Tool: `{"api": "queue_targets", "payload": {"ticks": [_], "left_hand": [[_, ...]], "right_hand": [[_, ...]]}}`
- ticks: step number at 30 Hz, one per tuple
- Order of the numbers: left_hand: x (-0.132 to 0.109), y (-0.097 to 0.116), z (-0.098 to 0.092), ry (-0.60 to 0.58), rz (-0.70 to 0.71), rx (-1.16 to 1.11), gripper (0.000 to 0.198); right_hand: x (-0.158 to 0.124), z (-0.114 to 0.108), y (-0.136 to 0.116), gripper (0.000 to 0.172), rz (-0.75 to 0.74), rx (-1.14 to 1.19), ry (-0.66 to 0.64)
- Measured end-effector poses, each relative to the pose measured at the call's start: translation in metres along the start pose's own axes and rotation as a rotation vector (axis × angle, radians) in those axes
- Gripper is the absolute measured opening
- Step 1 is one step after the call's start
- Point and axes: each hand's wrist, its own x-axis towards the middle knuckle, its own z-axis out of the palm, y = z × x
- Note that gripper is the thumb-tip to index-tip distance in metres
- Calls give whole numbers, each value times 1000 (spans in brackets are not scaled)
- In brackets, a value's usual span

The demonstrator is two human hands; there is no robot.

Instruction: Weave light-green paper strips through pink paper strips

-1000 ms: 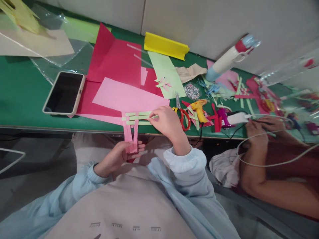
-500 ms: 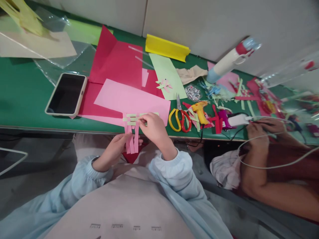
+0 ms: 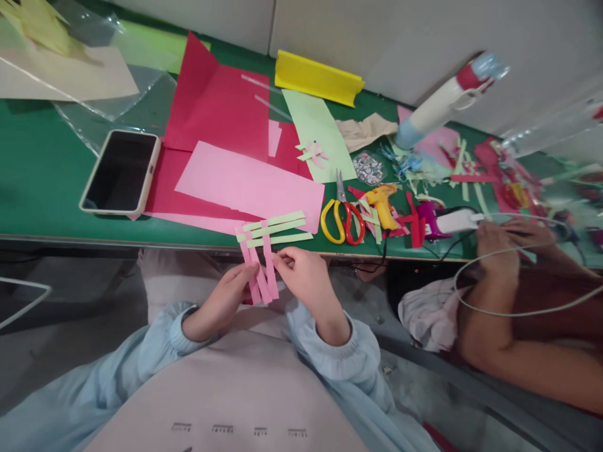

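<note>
The left hand (image 3: 226, 300) and right hand (image 3: 301, 279) are each nearly closed, fingertips pinching the lower ends of the pink strips (image 3: 264, 276). These hang over the near edge of the green table (image 3: 42, 188). Pale green strips (image 3: 277, 229) cross them there, beside scissors (image 3: 342, 216). A phone (image 3: 120, 172) lies further left, and a grey wall (image 3: 377, 37) stands behind.

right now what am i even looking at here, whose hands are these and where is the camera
No machine here: a camera on a person's head looks down at their own two hands. The left hand and right hand pinch the pink ends of a paper weave, pink strips crossed by pale green ones, at the edge of a green table. On it lie a phone, pink paper, scissors and a yellow glue gun. The hand at far right is another person's.
</note>
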Motion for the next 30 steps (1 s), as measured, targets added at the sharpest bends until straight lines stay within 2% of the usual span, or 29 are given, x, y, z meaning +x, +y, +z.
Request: {"api": "queue_targets", "payload": {"ticks": [3,8,14,20,25,30], "left_hand": [[-2,-5,0,-14,-15,27,39],[1,-9,-1,-16,-10,61,42],[8,1,-4,47,140,-35,37],[9,8,-3,88,136,-14,39],[9,11,-4,74,131,-16,38],[9,11,-6,54,114,-41,34]], "right_hand": [[-3,9,7,14,42,197,14],[-3,16,16,14,76,377,4],[0,16,27,19,37,368,-40],[4,15,32,15,37,310,-76],[7,11,31,15,-38,279,-138],[11,7,36,15,-31,239,-190]]}}
